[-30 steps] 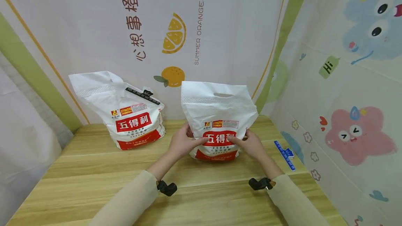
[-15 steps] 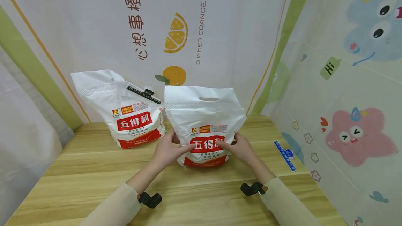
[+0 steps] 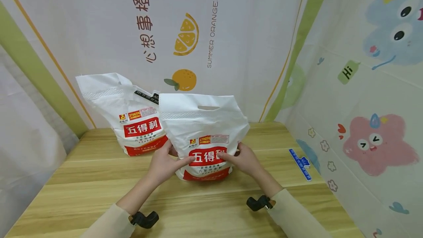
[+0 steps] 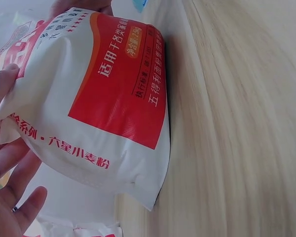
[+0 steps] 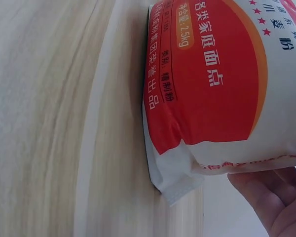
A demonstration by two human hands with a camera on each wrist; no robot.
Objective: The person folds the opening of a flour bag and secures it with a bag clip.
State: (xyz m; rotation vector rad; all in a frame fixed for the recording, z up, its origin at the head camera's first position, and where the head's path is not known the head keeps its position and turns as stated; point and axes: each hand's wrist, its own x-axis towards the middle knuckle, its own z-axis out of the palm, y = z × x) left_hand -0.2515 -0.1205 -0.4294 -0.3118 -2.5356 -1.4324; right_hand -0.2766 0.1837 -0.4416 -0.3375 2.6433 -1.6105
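Observation:
A white and red bag of flour (image 3: 206,124) stands upright at the middle of the table, its cut-out handle at the top. My left hand (image 3: 163,162) grips its left side, thumb on the front and fingers round the side. On the opposite side my right hand (image 3: 246,161) holds it the same way, thumb across the red label. In both wrist views the bag's base (image 4: 123,84) is at the tabletop, and a sealed corner (image 5: 177,187) sticks out low down. A second flour bag (image 3: 138,124) leans behind to the left, partly hidden by the held one.
A blue ruler-like strip (image 3: 300,164) lies flat near the table's right edge. A black strip of similar shape (image 3: 145,96) sits against the rear bag. Printed curtains (image 3: 248,28) hang behind and beside the wooden table (image 3: 198,212).
Both hands have moved the flour bag leftward and nearer to me across the table. It now overlaps the rear bag in the head view. The grip has stayed the same.

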